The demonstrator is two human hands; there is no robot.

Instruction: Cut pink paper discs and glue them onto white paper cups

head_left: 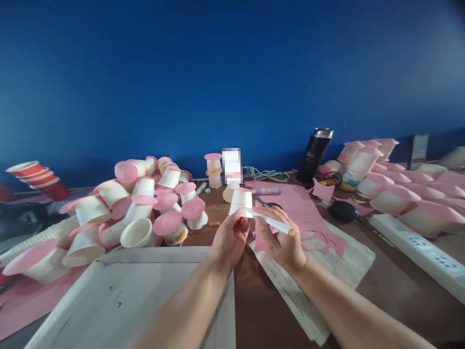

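Note:
In my left hand (232, 237) is a white paper cup (241, 199), held with its narrow end up by the fingers at its lower part. A bit of pink shows along its top edge. My right hand (283, 242) is closed around a white marker (272, 222) with an orange end. The marker's other end points at the cup's side; whether it touches the cup I cannot tell. Behind the held cup is another pale cup (228, 194), partly hidden. A small orange cap (214, 224) lies on the table to the left of my left hand.
Several cups with pink paper discs (169, 223) are heaped at left, more cups with pink paper (395, 198) at right. Pink paper (290, 198), scissors (269, 202), a glue stick (268, 191), a black flask (314, 157), a computer mouse (343, 212) and a power strip (421, 252) lie around.

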